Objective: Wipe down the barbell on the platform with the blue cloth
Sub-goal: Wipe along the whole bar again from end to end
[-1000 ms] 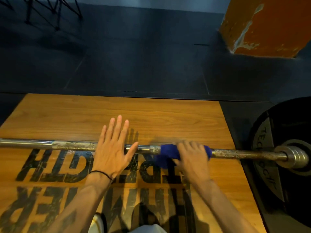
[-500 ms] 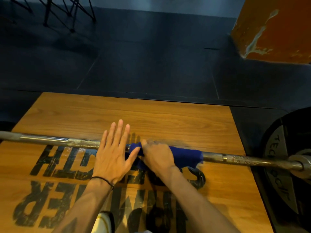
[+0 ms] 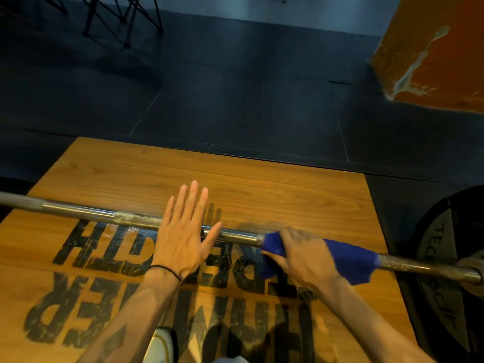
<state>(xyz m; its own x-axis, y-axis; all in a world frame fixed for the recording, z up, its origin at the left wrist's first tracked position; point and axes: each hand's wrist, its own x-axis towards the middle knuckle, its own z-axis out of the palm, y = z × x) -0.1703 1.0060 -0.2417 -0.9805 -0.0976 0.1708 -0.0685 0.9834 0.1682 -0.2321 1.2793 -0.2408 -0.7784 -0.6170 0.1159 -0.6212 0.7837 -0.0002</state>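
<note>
Nearest the camera, a pale shoe toe [image 3: 159, 345] peeks up at the bottom edge, on the wooden platform [image 3: 262, 184] with its large black stencilled lettering [image 3: 110, 305]; both forearms reach forward from there toward the barbell [image 3: 78, 209], which lies across the platform from left to right. The left hand [image 3: 183, 238] lies flat on the bar with fingers straight and together, thumb spread out along the shaft — released, holding nothing; a thin black band [image 3: 165, 271] circles its wrist. To the right of it on the same bar, the right hand [image 3: 301, 254] is curled over the blue cloth [image 3: 351, 260], grasping it around the shaft; the cloth wraps the bar and hangs a little below it on the near side. Further right along the bar, a bare speckled length runs to the collar and the black weight plate [image 3: 445, 258] just off the platform's right edge. Beyond the barbell lies dark rubber floor tiling [image 3: 235, 100]; far right of it stands an orange block [image 3: 432, 53] with scuffed pale patches; far left, thin black metal legs [image 3: 115, 19].
</note>
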